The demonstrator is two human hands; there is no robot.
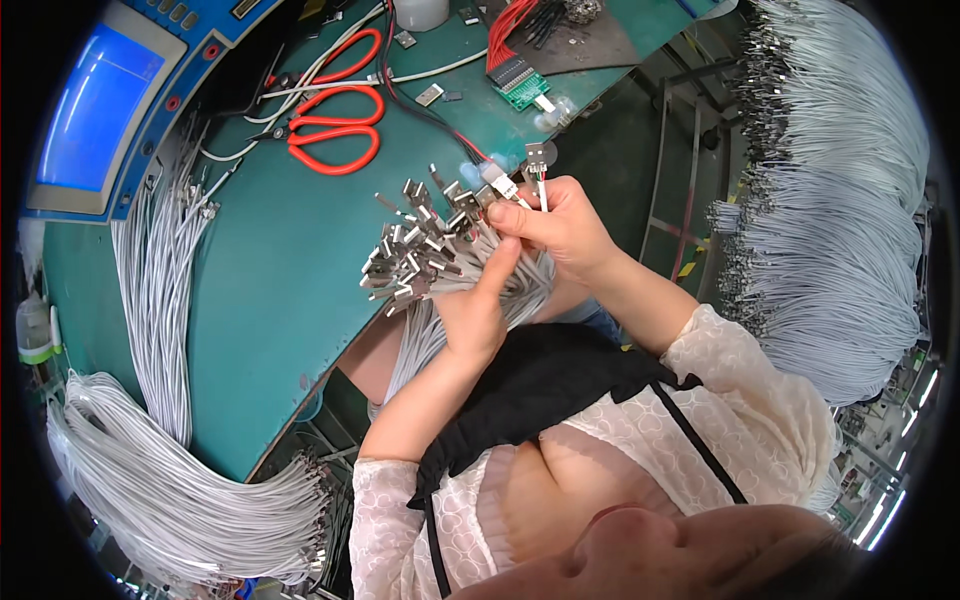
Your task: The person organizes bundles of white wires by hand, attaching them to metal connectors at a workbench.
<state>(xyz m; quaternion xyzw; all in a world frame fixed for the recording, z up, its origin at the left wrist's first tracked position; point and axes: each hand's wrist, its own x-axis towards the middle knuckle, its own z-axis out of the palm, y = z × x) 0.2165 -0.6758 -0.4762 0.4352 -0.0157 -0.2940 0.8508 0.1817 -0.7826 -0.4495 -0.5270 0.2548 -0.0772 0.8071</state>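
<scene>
My left hand [478,318] is closed around a thick bundle of grey USB cables [530,290]. Their bare metal plugs [410,245] fan out to the left, over the table edge. Beside it, my right hand [572,232] pinches the white cable ends between thumb and fingers at the right side of the bundle. One USB plug [536,157] stands up above the right fingers. A white connector [497,180], with dark and red wires running to it from the back of the table, meets the right fingertips.
Red-handled scissors [335,152] lie on the green table [270,300]. Behind stands a small green circuit board [523,90] with red wires. A blue device with a lit screen [100,105] is at the left. Large grey cable bundles lie lower left [190,490] and hang at the right [830,210].
</scene>
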